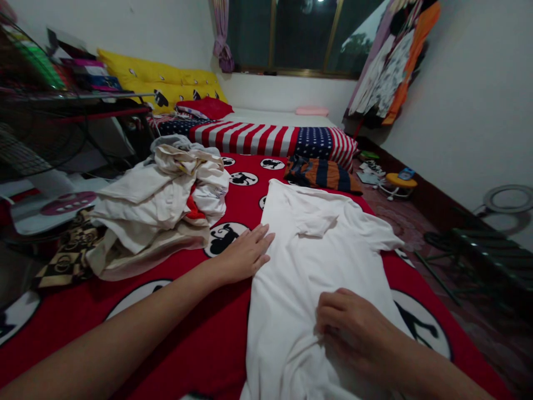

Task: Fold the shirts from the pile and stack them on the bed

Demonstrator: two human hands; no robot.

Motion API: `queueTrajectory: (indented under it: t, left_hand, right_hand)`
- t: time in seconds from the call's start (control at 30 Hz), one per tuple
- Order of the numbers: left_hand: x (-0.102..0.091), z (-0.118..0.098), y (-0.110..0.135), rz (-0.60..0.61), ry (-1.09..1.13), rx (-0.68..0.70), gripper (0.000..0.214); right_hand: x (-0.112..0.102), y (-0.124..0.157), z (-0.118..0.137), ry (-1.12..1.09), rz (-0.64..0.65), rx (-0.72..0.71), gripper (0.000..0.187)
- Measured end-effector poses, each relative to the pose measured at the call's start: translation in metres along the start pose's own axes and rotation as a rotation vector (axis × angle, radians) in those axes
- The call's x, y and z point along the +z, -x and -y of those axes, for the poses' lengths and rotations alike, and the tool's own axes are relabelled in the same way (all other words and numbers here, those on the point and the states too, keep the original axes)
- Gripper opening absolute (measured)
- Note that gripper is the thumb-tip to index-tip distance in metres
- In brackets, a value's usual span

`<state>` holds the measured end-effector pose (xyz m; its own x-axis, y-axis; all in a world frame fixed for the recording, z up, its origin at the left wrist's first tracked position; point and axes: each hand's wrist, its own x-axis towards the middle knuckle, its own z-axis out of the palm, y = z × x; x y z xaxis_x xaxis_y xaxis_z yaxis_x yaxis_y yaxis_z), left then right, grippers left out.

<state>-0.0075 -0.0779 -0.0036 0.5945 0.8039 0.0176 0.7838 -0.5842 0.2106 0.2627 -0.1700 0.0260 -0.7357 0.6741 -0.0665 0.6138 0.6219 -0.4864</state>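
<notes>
A white T-shirt [308,261] lies spread lengthwise on a red bed cover [195,328] printed with black-and-white cartoon circles. My left hand [245,253] rests flat with fingers stretched out, its fingertips on the shirt's left edge. My right hand [353,328] sits on the lower middle of the shirt with fingers curled in, pinching the fabric.
A heap of pale clothes [162,200] lies to the left. A folded striped garment [322,175] and a stars-and-stripes blanket [266,139] lie beyond the shirt. Yellow pillows [158,80], a cluttered rack [62,94], hanging clothes [391,66] and a stool [400,183] surround the bed.
</notes>
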Motion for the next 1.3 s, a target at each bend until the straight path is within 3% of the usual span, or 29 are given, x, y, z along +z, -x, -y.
queueTrajectory:
  t: [0.1,0.27,0.37,0.43,0.5,0.6,0.73,0.83,0.97,1.13,1.2,1.3]
  left_hand:
    - [-0.004,-0.006,0.008,0.022,0.031,0.053,0.065]
    - [-0.016,-0.004,0.024,0.182,0.068,0.141,0.104]
    - [-0.027,-0.007,0.021,0.160,0.083,0.145,0.096]
    - [-0.030,-0.017,0.015,0.065,0.107,0.131,0.076]
    - [-0.026,-0.031,0.008,-0.006,0.144,0.135,0.065]
    - [-0.012,-0.053,0.003,0.043,0.188,0.211,0.074]
    - [0.005,-0.067,0.008,0.104,0.185,0.251,0.089]
    - [0.008,-0.067,0.016,0.118,0.179,0.257,0.087]
    - [0.004,-0.065,0.026,0.164,0.184,0.301,0.087]
    - [-0.005,-0.052,0.035,0.210,0.283,0.377,0.084]
    - [-0.008,-0.045,0.035,0.164,0.346,0.372,0.075]
    - [-0.009,-0.038,0.024,0.056,0.352,0.287,0.064]
  right_hand:
    - [0.001,0.000,0.003,0.003,-0.010,-0.005,0.028]
    - [-0.006,0.003,0.010,0.031,0.106,0.006,0.026]
    - [-0.019,-0.005,0.002,0.067,0.125,0.036,0.019]
    - [-0.030,-0.018,-0.014,0.133,0.028,0.125,0.013]
    - [-0.042,-0.035,-0.038,0.197,-0.154,0.277,0.011]
    - [-0.055,-0.063,-0.078,0.159,-0.391,0.540,0.025]
    - [-0.059,-0.097,-0.111,-0.099,-0.542,0.744,0.050]
    - [-0.056,-0.116,-0.119,-0.175,-0.690,0.658,0.043]
    - [-0.057,-0.123,-0.132,-0.054,-0.930,0.513,0.032]
    - [-0.055,-0.104,-0.136,0.210,-0.842,0.656,0.044]
    - [-0.055,-0.092,-0.125,0.270,-0.869,0.582,0.046]
    - [-0.056,-0.072,-0.109,0.276,-0.838,0.428,0.032]
